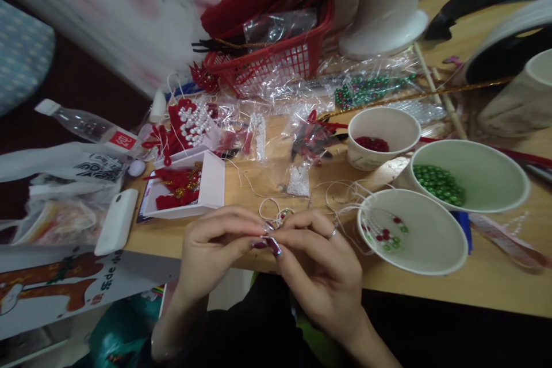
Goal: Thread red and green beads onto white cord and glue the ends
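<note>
My left hand (219, 238) and my right hand (321, 261) meet at the table's front edge, their thumbs and forefingers pinched together. Between the fingertips is a thin white string (268, 201); its looped part shows just behind them, while the pinched bit is mostly hidden. Small red and green beads (283, 215) lie by that loop, close to my right forefinger. To the right, a white paper cup (414, 261) holds strings with red and green beads, and more white string hangs over its rim. Green beads (437, 184) fill part of another cup, and dark red beads (371, 144) a third.
A white box (213, 181) with red and gold ornaments stands left of centre. Behind are a red basket (276, 60), clear plastic bags (293, 95) and a white vase-like base (383, 34). At left are a plastic bottle (88, 123) and a white phone-shaped object (116, 221).
</note>
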Demonstrator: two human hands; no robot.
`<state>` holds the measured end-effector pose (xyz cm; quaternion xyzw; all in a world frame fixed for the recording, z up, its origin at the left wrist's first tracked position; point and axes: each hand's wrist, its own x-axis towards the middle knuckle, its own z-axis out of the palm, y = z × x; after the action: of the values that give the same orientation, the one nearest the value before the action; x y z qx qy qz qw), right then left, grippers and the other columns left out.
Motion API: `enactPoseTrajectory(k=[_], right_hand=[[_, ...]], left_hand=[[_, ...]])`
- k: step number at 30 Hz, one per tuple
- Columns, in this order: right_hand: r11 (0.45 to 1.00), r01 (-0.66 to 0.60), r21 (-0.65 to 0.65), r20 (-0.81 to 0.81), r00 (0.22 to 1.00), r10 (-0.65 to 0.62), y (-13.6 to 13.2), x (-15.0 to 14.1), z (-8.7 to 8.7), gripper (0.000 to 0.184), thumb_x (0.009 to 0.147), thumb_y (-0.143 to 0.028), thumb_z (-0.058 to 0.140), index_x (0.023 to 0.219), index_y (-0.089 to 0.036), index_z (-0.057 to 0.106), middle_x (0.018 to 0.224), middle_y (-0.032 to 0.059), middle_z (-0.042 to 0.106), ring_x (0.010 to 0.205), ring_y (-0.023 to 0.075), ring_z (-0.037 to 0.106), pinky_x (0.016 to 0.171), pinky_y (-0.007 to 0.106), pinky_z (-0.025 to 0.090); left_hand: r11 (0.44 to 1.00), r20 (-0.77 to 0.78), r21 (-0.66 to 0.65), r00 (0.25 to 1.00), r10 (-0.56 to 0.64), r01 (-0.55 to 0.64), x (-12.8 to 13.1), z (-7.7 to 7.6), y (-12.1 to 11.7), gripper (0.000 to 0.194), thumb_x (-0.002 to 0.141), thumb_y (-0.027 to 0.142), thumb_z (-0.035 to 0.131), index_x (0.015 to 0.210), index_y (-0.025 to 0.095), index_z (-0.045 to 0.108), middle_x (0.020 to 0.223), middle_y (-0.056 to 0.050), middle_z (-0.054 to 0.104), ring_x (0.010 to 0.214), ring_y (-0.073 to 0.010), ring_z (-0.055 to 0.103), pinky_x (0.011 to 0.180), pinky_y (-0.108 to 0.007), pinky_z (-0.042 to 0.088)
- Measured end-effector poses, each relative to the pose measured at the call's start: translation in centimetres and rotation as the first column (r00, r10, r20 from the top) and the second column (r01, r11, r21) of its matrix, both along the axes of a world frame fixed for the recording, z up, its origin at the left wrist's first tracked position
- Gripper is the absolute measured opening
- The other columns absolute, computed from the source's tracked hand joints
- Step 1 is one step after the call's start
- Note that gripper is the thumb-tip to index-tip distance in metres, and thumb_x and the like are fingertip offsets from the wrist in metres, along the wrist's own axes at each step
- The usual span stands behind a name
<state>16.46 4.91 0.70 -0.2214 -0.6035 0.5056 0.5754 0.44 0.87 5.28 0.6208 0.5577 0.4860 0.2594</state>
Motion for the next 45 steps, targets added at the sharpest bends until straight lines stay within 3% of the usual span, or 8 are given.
enactPoseTrajectory(k=[6, 10, 14, 22, 33, 40, 45], right_hand=[[1.000, -0.026, 0.013, 0.033, 0.999, 0.026, 0.0, 0.1, 0.0, 0.017, 0.086, -0.004, 0.062, 0.095, -0.012, 0.074, 0.087, 0.0046, 0.063, 0.080, 0.0118, 0.062, 0.071, 0.025, 0.051], [0.999, -0.048, -0.010, 0.034, 0.998, 0.048, 0.0, 0.0, -0.1, 0.017, 0.087, -0.004, 0.062, 0.096, -0.013, 0.074, 0.089, 0.0041, 0.063, 0.082, 0.0118, 0.062, 0.071, 0.025, 0.051], [0.998, -0.050, -0.039, 0.027, 0.998, 0.051, 0.0, -0.1, -0.1, 0.017, 0.089, -0.005, 0.062, 0.097, -0.016, 0.074, 0.088, 0.0022, 0.063, 0.082, 0.0107, 0.061, 0.071, 0.023, 0.050], [0.997, -0.057, -0.047, 0.034, 0.998, 0.058, 0.0, 0.1, 0.1, 0.017, 0.088, -0.006, 0.063, 0.095, -0.016, 0.074, 0.087, 0.0018, 0.062, 0.080, 0.0108, 0.061, 0.069, 0.023, 0.050], [0.995, -0.073, -0.060, 0.044, 0.996, 0.076, 0.0, 0.1, 0.2, 0.021, 0.089, -0.007, 0.062, 0.096, -0.021, 0.074, 0.087, 0.0006, 0.062, 0.079, 0.0108, 0.061, 0.069, 0.024, 0.049], [0.999, -0.025, -0.038, 0.138, 0.990, 0.030, 0.0, -0.2, -0.1, 0.012, 0.086, -0.009, 0.064, 0.095, -0.017, 0.068, 0.090, 0.0021, 0.065, 0.083, 0.0131, 0.062, 0.073, 0.026, 0.050], [0.999, -0.031, 0.037, 0.169, 0.985, 0.024, 0.0, -0.4, -0.4, 0.028, 0.089, -0.008, 0.061, 0.115, -0.019, 0.065, 0.103, 0.0053, 0.070, 0.095, 0.0168, 0.064, 0.084, 0.032, 0.051]], left_hand=[[0.996, -0.295, 0.074, 0.955, -0.034, 0.059, -0.3, 1.5, -0.1, 0.014, 0.081, 0.012, 0.076, 0.090, 0.022, 0.077, 0.083, 0.000, 0.076, 0.076, -0.0127, 0.071, 0.068, -0.022, 0.058], [0.990, -0.387, 0.122, 0.922, -0.014, 0.066, -0.3, 1.5, -0.2, 0.017, 0.080, 0.013, 0.077, 0.095, 0.022, 0.076, 0.086, 0.000, 0.076, 0.078, -0.0132, 0.071, 0.069, -0.023, 0.057], [0.982, -0.379, 0.187, 0.924, 0.058, 0.015, -0.1, 0.9, -0.3, 0.022, 0.079, 0.019, 0.078, 0.100, 0.023, 0.074, 0.086, 0.000, 0.077, 0.077, -0.0147, 0.072, 0.069, -0.025, 0.059], [0.982, -0.273, 0.189, 0.962, 0.028, 0.025, 0.0, 0.5, 0.0, 0.007, 0.086, 0.019, 0.072, 0.091, 0.022, 0.074, 0.081, 0.000, 0.076, 0.075, -0.0133, 0.071, 0.069, -0.025, 0.059], [0.974, -0.408, 0.222, 0.912, 0.048, 0.048, 0.5, 0.3, -0.3, 0.012, 0.088, 0.010, 0.067, 0.096, 0.018, 0.068, 0.085, -0.002, 0.072, 0.079, -0.0146, 0.068, 0.071, -0.029, 0.056], [0.967, -0.648, 0.249, 0.752, 0.120, 0.060, 0.7, 0.7, 0.0, 0.011, 0.095, 0.012, 0.053, 0.086, 0.018, 0.057, 0.072, -0.001, 0.065, 0.068, -0.0152, 0.061, 0.064, -0.030, 0.049], [0.967, -0.717, 0.247, 0.683, 0.141, 0.060, 0.7, 0.9, 0.4, 0.016, 0.095, 0.014, 0.050, 0.080, 0.019, 0.055, 0.066, -0.001, 0.061, 0.060, -0.0153, 0.057, 0.057, -0.028, 0.046]])
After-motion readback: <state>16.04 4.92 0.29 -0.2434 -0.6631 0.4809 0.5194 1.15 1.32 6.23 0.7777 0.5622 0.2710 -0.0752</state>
